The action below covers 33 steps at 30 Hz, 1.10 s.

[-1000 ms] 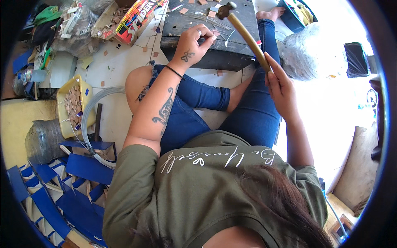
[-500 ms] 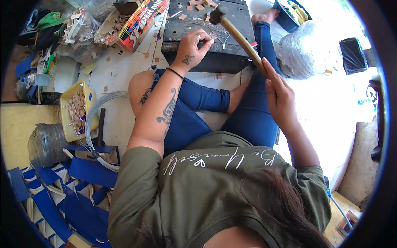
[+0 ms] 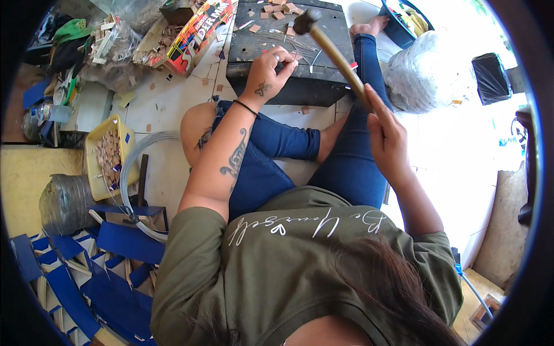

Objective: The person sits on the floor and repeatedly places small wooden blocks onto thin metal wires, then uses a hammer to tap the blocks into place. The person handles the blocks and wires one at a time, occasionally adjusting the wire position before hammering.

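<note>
My right hand (image 3: 388,130) is closed round the wooden handle of a hammer (image 3: 336,56), its dark head raised over the right part of a black block-like bench (image 3: 242,43). My left hand (image 3: 272,70) rests at the bench's near side with thumb and fingers pinched together. What it pinches is too small to make out. A small brown square (image 3: 298,57) lies right by its fingertips. Beyond them, thin wires (image 3: 291,41) are strewn over the bench top, and several brown square pieces (image 3: 278,8) lie at its far edge.
At the left stand a printed carton (image 3: 193,43) with brown pieces, a yellow tub (image 3: 89,155) of brown pieces, and a wire coil (image 3: 130,173). Blue-and-white slotted parts (image 3: 86,282) fill the lower left. A wrapped white bundle (image 3: 427,72) and dark basin (image 3: 398,26) are at the right.
My left hand and the hammer have shifted very slightly, the hammer still raised. The whole view has moved a little; nothing was taken up or let go.
</note>
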{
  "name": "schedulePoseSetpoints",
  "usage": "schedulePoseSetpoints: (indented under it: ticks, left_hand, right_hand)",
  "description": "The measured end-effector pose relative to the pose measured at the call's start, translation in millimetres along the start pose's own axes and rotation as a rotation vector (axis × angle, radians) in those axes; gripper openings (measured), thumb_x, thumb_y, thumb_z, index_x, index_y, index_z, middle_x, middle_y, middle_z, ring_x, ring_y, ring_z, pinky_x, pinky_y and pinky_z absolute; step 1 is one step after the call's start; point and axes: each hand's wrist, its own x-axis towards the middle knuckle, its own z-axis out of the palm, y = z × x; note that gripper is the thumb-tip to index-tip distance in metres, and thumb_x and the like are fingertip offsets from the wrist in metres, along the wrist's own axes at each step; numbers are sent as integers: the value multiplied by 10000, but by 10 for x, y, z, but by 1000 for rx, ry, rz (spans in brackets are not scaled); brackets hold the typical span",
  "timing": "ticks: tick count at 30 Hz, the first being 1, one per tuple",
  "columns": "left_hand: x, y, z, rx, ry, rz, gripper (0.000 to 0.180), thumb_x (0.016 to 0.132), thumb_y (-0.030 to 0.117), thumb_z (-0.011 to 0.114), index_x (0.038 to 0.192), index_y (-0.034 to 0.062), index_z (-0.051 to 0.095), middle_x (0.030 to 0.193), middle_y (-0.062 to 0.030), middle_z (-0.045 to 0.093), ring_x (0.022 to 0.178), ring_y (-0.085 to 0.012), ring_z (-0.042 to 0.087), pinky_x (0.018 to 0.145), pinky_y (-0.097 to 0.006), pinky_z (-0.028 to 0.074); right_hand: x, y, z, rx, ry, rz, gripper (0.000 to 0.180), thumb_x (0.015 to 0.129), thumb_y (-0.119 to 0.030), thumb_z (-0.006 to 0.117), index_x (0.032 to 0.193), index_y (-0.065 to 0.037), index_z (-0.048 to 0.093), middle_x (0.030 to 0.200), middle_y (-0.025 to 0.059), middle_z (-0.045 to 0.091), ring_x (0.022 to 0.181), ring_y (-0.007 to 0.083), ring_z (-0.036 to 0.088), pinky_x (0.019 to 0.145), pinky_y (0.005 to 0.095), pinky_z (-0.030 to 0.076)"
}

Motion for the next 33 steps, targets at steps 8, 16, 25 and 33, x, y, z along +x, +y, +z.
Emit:
schedulePoseSetpoints:
  ticks: [8, 16, 25, 33]
  left_hand:
    - [22, 23, -8, 4, -2, -4, 72, 840, 23, 671, 792, 22, 618, 774, -66, 639, 737, -194, 641, 691, -296, 492]
    - [10, 21, 1, 0, 14, -5, 88, 831, 29, 683, 784, 23, 608, 772, -68, 624, 701, -191, 621, 660, -297, 478]
    - [40, 125, -39, 25, 2, -83, 63, 822, 54, 676, 792, 19, 633, 801, -112, 640, 748, -281, 647, 695, -346, 501]
    - [-283, -60, -574, -76, 233, -295, 116, 914, 108, 650, 844, 15, 647, 795, -49, 667, 732, -113, 641, 681, -262, 505]
  right_hand:
    - [-28, 44, 29, -21, -24, 26, 477, 963, -53, 507, 1419, -191, 488, 951, 162, 639, 799, 331, 663, 728, 410, 525]
    - [-43, 79, 76, 6, -42, 47, 468, 962, -51, 506, 1415, -166, 489, 984, 180, 642, 824, 337, 665, 738, 395, 519]
    - [262, 477, 209, -11, 117, -1, 467, 956, -95, 526, 1416, -152, 471, 1083, 162, 640, 954, 347, 647, 832, 414, 512]
    - [664, 958, 576, -504, 69, 300, 327, 896, -177, 593, 1214, -120, 542, 1058, 117, 600, 969, 327, 625, 787, 440, 497]
